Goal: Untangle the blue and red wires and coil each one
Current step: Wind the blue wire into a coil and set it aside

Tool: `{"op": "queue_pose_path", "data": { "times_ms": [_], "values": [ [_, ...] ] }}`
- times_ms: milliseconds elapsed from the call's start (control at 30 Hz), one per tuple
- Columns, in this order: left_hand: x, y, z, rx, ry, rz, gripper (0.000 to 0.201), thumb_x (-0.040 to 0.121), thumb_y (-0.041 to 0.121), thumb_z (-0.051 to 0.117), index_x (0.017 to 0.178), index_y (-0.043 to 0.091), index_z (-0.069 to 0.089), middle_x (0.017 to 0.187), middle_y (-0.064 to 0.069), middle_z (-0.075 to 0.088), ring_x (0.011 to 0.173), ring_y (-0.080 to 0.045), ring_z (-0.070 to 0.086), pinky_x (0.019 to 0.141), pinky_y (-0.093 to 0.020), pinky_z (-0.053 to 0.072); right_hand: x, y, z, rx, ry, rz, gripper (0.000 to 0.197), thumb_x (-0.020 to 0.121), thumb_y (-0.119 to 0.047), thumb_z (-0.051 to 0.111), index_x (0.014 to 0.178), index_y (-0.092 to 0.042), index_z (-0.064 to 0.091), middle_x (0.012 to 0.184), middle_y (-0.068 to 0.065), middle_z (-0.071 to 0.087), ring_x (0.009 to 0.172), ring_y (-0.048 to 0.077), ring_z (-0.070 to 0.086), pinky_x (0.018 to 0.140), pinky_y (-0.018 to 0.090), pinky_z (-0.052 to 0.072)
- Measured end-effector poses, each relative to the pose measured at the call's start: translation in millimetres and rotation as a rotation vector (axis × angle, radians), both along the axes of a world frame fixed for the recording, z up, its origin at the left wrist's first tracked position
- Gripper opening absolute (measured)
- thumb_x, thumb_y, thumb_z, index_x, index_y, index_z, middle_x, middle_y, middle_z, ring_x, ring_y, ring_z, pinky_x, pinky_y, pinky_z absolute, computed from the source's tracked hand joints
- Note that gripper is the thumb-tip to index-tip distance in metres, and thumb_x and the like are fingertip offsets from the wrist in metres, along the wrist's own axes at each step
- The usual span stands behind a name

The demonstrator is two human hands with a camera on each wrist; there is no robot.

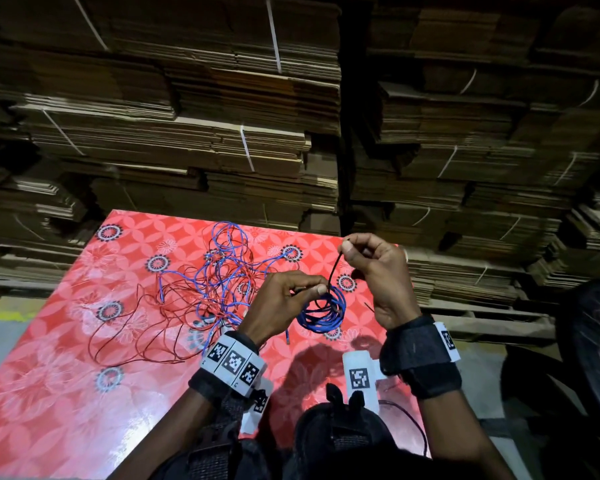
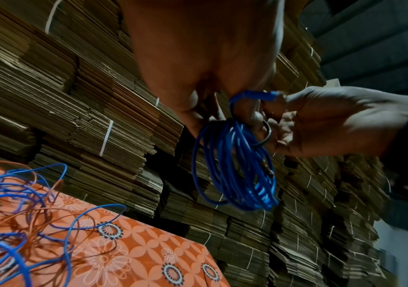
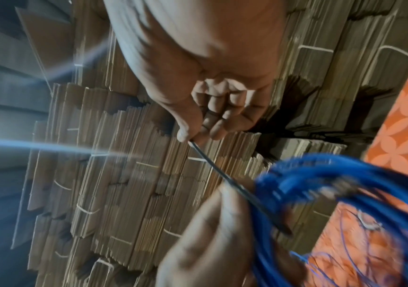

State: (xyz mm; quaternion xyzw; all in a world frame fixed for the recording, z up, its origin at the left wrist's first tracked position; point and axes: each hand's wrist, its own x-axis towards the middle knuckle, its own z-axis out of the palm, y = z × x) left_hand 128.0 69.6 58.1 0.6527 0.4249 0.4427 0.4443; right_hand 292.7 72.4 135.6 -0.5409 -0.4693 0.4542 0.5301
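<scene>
Stacks of flattened cardboard bound with white straps fill the background behind a table covered in a red floral cloth. On the cloth's far half lies a loose tangle of red wire and blue wire, well left of both hands. Above the table's right side hangs a blue coil of several loops, just below the two hands. The left hand pinches the top of the coil between thumb and curled fingers. The right hand, raised a little above and right of it, pinches the upper end of a thin dark strand that runs taut down to the coil.
</scene>
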Motion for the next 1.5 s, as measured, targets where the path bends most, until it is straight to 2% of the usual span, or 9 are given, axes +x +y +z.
{"op": "queue_pose_path", "data": {
  "times_ms": [233,500,700,867,1000,1167,1267,1400,1500],
  "values": [
    [0,-5,6,-0.06,-0.13,-0.014,0.017,0.088,0.017,0.069,0.091,0.033,0.076,0.091,0.01,0.075,0.089,-0.007,0.068,0.082,-0.03,0.052,11,11,19,0.022,0.08,-0.103,0.011,0.09,-0.003,0.065,0.089,-0.014,0.066,0.082,0.005,0.062,0.067,0.006,0.056,0.049,0.015,0.044],
    [3,-7,8,-0.154,-0.223,-0.033,0.02,0.086,0.005,0.07,0.091,0.023,0.076,0.081,0.006,0.076,0.077,-0.007,0.067,0.078,-0.025,0.056,-1,8,17,0.082,0.184,-0.063,0.013,0.09,0.003,0.062,0.086,-0.009,0.064,0.078,0.007,0.061,0.061,0.008,0.058,0.056,0.02,0.051],
    [-2,-8,5,-0.233,-0.234,-0.033,0.011,0.083,-0.002,0.071,0.093,-0.003,0.075,0.075,-0.009,0.073,0.072,-0.014,0.066,0.069,-0.023,0.051,1,5,19,0.108,0.232,-0.093,0.015,0.09,0.004,0.062,0.085,-0.009,0.065,0.074,0.009,0.061,0.059,0.011,0.057,0.061,0.022,0.051],
    [-8,-10,-15,-0.288,-0.143,-0.041,0.011,0.075,-0.004,0.071,0.077,0.006,0.074,0.068,-0.004,0.072,0.064,-0.012,0.065,0.065,-0.022,0.05,7,11,40,0.196,0.381,-0.163,0.009,0.093,0.003,0.058,0.094,-0.007,0.06,0.071,0.003,0.061,0.059,0.011,0.059,0.061,0.023,0.053],
    [-8,-37,-34,-0.433,-0.263,0.063,0.014,0.081,-0.015,0.063,0.08,-0.005,0.072,0.066,-0.015,0.069,0.058,-0.015,0.065,0.059,-0.02,0.049,27,17,58,0.246,0.213,-0.201,0.009,0.094,-0.001,0.061,0.093,-0.01,0.063,0.077,0.004,0.064,0.069,0.013,0.063,0.066,0.023,0.056],
    [-8,-36,-19,-0.422,-0.367,0.11,0.011,0.085,-0.009,0.061,0.085,-0.006,0.071,0.072,-0.022,0.068,0.053,-0.015,0.061,0.056,-0.021,0.049,5,2,-12,-0.069,-0.034,0.035,0.004,0.093,-0.015,0.064,0.091,-0.013,0.066,0.084,0.009,0.07,0.068,0.015,0.06,0.065,0.029,0.05],
    [-8,-33,-8,-0.418,-0.409,0.116,0.011,0.086,-0.01,0.058,0.086,-0.008,0.069,0.071,-0.021,0.067,0.05,-0.014,0.059,0.052,-0.021,0.047,-16,-14,-49,-0.206,-0.102,0.164,0.025,0.093,-0.028,0.065,0.084,-0.006,0.068,0.08,0.013,0.069,0.067,0.015,0.06,0.065,0.028,0.049],
    [-6,-30,-6,-0.434,-0.375,0.069,0.012,0.079,0.004,0.062,0.081,-0.004,0.07,0.072,-0.023,0.067,0.06,-0.022,0.059,0.057,-0.026,0.048,-28,-22,-51,-0.182,0.036,0.232,0.015,0.091,-0.006,0.066,0.082,0.005,0.066,0.068,0.013,0.061,0.054,0.015,0.054,0.054,0.022,0.047],
    [-5,-29,-6,-0.462,-0.368,0.064,0.013,0.086,-0.005,0.057,0.08,-0.003,0.069,0.07,-0.021,0.067,0.059,-0.021,0.061,0.057,-0.028,0.048,-29,-20,-48,-0.2,0.072,0.204,0.007,0.087,0.001,0.067,0.081,0.004,0.066,0.062,0.009,0.062,0.051,0.015,0.054,0.05,0.023,0.048]
  ]
}}
